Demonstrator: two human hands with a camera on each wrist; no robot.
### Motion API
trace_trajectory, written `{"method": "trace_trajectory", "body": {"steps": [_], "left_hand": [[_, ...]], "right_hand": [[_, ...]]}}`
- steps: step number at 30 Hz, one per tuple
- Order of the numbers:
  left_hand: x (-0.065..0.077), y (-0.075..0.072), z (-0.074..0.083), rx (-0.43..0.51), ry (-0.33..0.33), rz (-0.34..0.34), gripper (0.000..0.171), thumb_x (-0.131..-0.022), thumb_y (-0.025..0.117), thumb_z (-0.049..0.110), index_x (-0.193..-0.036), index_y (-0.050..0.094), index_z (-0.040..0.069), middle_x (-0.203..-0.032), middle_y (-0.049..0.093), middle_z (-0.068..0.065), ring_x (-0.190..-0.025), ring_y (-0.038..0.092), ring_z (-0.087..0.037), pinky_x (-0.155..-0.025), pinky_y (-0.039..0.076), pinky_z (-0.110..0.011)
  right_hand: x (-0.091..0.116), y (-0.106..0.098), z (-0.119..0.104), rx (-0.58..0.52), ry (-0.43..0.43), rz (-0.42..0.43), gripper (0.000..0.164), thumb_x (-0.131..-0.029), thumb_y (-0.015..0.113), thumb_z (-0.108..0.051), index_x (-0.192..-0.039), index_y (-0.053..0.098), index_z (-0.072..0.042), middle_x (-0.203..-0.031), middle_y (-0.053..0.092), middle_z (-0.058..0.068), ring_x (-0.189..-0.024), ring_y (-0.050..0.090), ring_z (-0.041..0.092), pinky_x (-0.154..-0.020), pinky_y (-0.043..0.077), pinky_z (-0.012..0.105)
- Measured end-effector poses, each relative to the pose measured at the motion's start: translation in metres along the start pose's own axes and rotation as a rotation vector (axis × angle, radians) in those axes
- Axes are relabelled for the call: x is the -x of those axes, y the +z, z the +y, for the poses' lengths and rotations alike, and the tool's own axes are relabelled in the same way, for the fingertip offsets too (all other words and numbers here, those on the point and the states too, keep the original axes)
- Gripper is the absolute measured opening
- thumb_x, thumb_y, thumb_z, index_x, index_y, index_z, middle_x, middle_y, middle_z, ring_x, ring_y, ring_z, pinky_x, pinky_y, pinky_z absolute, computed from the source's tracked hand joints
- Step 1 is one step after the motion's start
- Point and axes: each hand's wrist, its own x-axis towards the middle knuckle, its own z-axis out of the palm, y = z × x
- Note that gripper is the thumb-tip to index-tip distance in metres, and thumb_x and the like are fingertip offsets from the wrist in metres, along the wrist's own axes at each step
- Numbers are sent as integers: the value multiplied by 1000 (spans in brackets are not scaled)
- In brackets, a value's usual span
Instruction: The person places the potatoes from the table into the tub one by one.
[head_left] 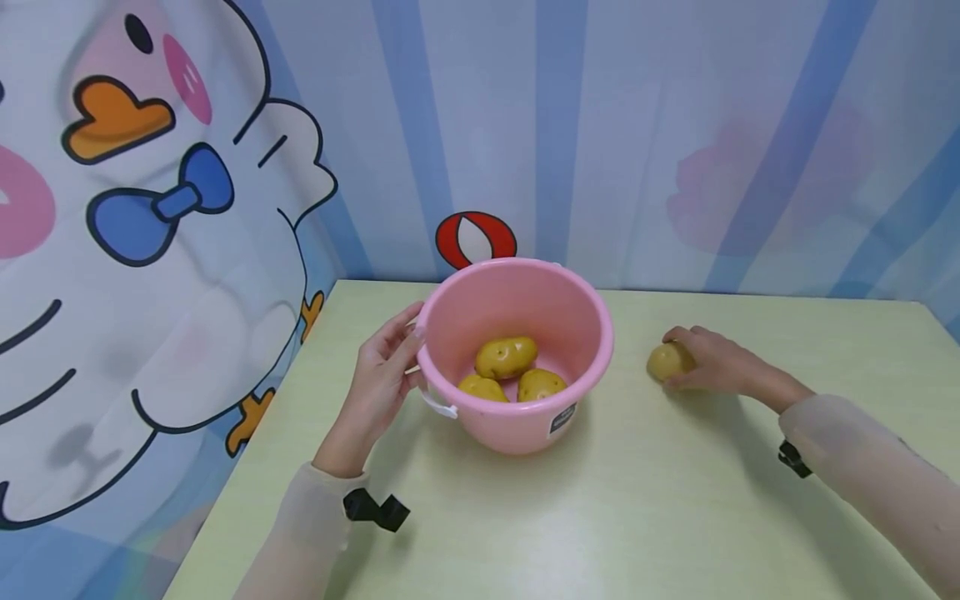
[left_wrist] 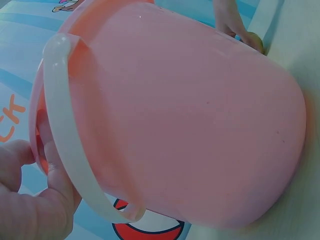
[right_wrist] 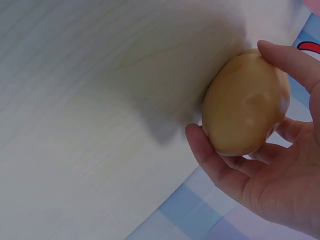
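Observation:
A pink bucket (head_left: pixel 517 433) stands on the table with three yellow potatoes, one of them the farthest potato (head_left: pixel 506 357), lying on its bottom. My left hand (head_left: pixel 381 375) pinches the bucket's left rim between thumb and fingers; in the left wrist view the white handle (left_wrist: pixel 67 130) hangs down beside those fingers. To the right of the bucket, my right hand (head_left: pixel 712 362) grips another potato (right_wrist: pixel 245 102) with thumb and fingertips around its sides. That potato is at or just above the tabletop; whether it touches cannot be told.
The pale wood-grain table (head_left: pixel 637 517) ends at a back wall (head_left: pixel 622 150) covered in blue stripes. A large cartoon duck (head_left: pixel 225 333) is printed on the left wall. Each sleeve has a small black device (head_left: pixel 377 508) at the wrist.

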Motion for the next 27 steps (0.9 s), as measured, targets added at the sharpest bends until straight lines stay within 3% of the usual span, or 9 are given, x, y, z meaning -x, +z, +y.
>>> {"method": "trace_trajectory", "body": {"steps": [13,27], "left_hand": [[-1,-1,0,11,6,-6,46,-104,55,14,-148,47,11,-117,48,-17,-86,60,-19,-65,56,-19],[-2,-1,-1,10,6,-4,46,-103,56,14,-148,47,12,-113,48,-14,-84,60,-17,-63,56,-18]], "right_hand": [[1,-4,4,-14,-13,41,64,-83,81,-24,-126,50,13,-103,59,22,-87,54,29,-72,46,41],[4,-15,3,-18,-29,30,63,-84,81,-26,-125,51,11,-105,60,21,-91,55,31,-75,46,44]]}}
